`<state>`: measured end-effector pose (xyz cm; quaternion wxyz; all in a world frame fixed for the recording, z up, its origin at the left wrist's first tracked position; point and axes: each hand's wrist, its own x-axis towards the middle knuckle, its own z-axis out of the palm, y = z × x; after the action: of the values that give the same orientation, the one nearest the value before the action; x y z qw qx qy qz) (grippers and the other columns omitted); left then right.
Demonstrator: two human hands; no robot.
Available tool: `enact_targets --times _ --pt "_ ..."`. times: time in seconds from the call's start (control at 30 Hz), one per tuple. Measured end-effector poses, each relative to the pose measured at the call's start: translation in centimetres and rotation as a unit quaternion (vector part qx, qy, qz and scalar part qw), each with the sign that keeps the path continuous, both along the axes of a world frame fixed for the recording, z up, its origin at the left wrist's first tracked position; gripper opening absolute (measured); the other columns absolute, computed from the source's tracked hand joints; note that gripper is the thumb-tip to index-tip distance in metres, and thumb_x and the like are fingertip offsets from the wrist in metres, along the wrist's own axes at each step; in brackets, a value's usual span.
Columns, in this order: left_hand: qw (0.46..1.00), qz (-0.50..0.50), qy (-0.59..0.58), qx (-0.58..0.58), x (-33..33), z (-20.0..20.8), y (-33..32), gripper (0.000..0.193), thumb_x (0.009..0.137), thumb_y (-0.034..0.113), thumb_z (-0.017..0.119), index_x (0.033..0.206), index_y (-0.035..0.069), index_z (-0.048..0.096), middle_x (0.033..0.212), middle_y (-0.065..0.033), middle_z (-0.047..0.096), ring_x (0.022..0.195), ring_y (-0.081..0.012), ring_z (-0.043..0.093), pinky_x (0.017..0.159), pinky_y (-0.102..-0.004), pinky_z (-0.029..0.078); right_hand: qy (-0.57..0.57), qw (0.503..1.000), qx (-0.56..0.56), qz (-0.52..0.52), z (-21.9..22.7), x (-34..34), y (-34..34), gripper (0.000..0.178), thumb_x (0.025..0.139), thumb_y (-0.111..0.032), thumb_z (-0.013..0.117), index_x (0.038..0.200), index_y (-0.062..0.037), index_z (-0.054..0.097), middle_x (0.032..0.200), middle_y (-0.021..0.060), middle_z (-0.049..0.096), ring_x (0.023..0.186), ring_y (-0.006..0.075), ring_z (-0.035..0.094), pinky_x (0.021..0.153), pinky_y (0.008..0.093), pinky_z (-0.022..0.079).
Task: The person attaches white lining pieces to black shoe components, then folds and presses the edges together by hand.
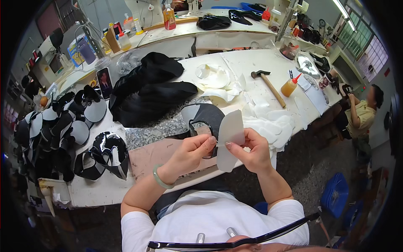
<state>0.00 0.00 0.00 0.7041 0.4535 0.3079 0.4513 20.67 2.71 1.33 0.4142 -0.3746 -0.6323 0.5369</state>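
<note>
In front of my body both hands hold up a white curved piece of thin stiff sheet (231,128). My right hand (255,153) is closed on its right edge, thumb in front. My left hand (194,152), with a pale green bangle on the wrist, is pinched at its left edge. Just behind lies a black and grey shoe upper (213,114), partly hidden by the sheet and my left hand; whether the left fingers also touch it, I cannot tell. Right of my hands spreads a pile of white cut pieces (268,128).
A hammer (272,89) and a glue bottle (289,87) stand out on the right. Black fabric pieces (147,94) lie on a granite slab (145,136). Finished-looking uppers (54,126) and a phone (104,82) sit left. A person (363,111) sits far right.
</note>
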Motion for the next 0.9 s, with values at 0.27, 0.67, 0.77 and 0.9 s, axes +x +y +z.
enact_targets --times 0.27,0.67,0.77,0.9 --pt "0.969 0.118 0.174 0.127 0.8 -1.9 -1.4 0.022 0.088 0.014 0.066 0.078 0.0 0.053 0.064 0.0051 0.048 0.061 0.0003 0.039 0.048 -0.0201 0.033 -0.074 0.991 0.114 -0.02 -0.6 -0.9 -0.7 0.019 0.077 -0.003 0.071 0.092 0.0032 0.061 0.083 0.0084 0.067 0.071 0.0097 0.063 0.065 0.0221 0.051" --pt "0.961 0.226 0.116 0.108 0.9 -2.2 -4.1 0.011 0.089 0.006 0.062 0.094 -0.004 0.06 0.072 0.0027 0.059 0.063 -0.0001 0.049 0.051 -0.0169 0.038 -0.116 0.975 0.186 0.045 -0.7 -1.8 -0.4 0.022 0.082 -0.011 0.069 0.099 0.0031 0.066 0.08 0.0095 0.065 0.077 0.0101 0.062 0.06 0.0207 0.048" --pt "0.969 0.202 0.1 0.097 0.1 -1.7 -4.4 0.019 0.089 0.004 0.061 0.105 -0.006 0.058 0.078 0.0004 0.062 0.068 -0.0017 0.054 0.055 -0.0167 0.042 0.001 0.995 0.055 0.08 -2.2 -2.4 -0.2 0.023 0.082 -0.011 0.071 0.1 0.0035 0.066 0.084 0.0081 0.063 0.08 0.01 0.061 0.065 0.0204 0.049" --pt "0.973 0.19 0.106 0.075 -1.2 -3.9 -5.0 0.029 0.089 0.003 0.06 0.115 -0.007 0.053 0.085 -0.0038 0.065 0.074 -0.004 0.058 0.062 -0.0177 0.047 0.076 0.958 -0.21 0.181 -2.3 -2.6 0.0 0.022 0.082 -0.008 0.071 0.1 0.0035 0.067 0.09 0.0052 0.061 0.084 0.009 0.059 0.072 0.02 0.049"
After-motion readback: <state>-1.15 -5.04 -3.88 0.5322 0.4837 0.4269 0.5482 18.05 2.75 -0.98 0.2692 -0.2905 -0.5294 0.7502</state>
